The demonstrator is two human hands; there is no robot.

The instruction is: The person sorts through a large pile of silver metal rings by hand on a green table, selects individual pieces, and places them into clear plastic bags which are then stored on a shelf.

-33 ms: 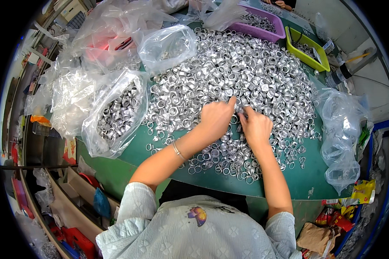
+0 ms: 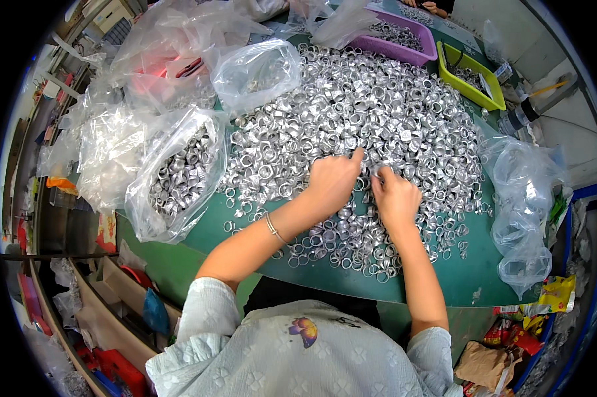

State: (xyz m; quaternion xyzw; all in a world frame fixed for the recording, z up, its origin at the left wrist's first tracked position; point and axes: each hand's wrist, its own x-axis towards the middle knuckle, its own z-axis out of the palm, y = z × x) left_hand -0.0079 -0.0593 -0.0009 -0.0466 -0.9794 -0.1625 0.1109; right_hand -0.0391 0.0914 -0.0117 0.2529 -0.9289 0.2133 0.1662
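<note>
A broad pile of silver metal rings (image 2: 404,99) covers the middle of the green table. Over its near part is my left hand (image 2: 335,180), index finger pointing out across the rings and the other fingers curled under; whatever they hold is hidden. My right hand (image 2: 398,198) is close beside it, back of the hand up, with thumb and fingertips drawn together at the rings. I cannot make out what is in that pinch. Between my forearms lies a smaller group of loose rings (image 2: 341,241), nearer the table's front edge.
An open clear bag of rings (image 2: 183,175) stands at the left, with another clear bag (image 2: 255,76) behind it. A purple basket (image 2: 427,49) and a yellow-green basket (image 2: 490,99) are at the back right. Crumpled plastic (image 2: 523,212) lies along the right edge. Another person's hand (image 2: 433,6) shows at the far end.
My right hand has shifted slightly right, widening the gap to my left hand. The left hand has barely moved.
</note>
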